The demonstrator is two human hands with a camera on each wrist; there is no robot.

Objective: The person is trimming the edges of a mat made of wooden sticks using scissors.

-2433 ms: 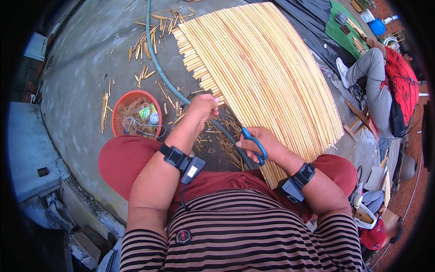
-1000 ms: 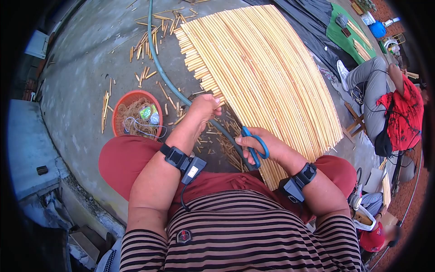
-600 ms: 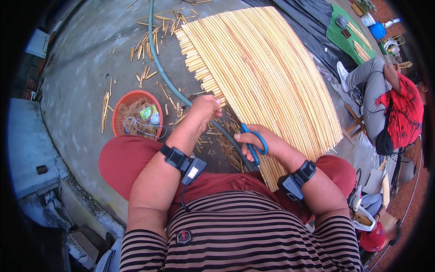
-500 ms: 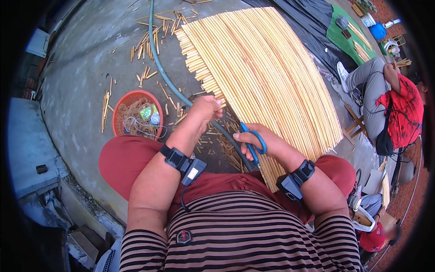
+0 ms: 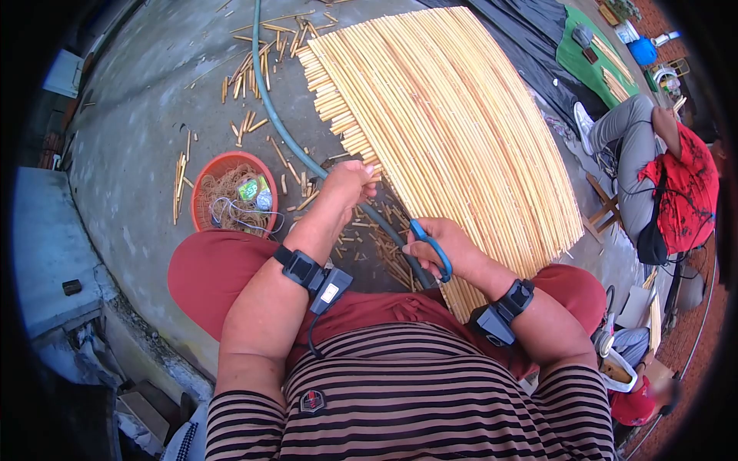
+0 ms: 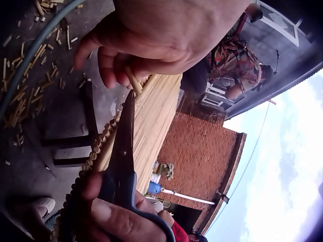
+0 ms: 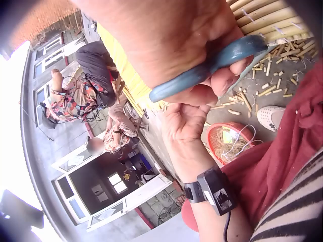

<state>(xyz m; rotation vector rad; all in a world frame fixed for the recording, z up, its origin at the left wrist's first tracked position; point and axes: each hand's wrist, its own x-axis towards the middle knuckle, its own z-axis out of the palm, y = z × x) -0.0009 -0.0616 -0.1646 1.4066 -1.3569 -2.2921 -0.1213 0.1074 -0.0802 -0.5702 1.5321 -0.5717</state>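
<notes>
My left hand (image 5: 346, 187) is at the ragged side edge of a mat of tied reed stalks (image 5: 461, 138). Its fingers pinch the cut end of a reed (image 6: 134, 80), seen in the left wrist view. My right hand (image 5: 450, 244) grips blue-handled scissors (image 5: 432, 243), with fingers through the handle loops. In the left wrist view the dark scissor blades (image 6: 122, 146) point up along the row of reed ends, their tips right at the pinched reed. The palm hides part of the scissors in the right wrist view.
An orange basket (image 5: 197, 188) of tangled twine stands beside my knee. A green hose (image 5: 268, 100) crosses the concrete among scattered reed offcuts (image 5: 250, 77). A person in red (image 5: 680, 192) sits right of the mat; another sits lower right.
My right hand has turned, so the scissor handles, seen broadly half a second ago, now show as a narrow band. The left hand stays at the mat's edge. The person in red has shifted position.
</notes>
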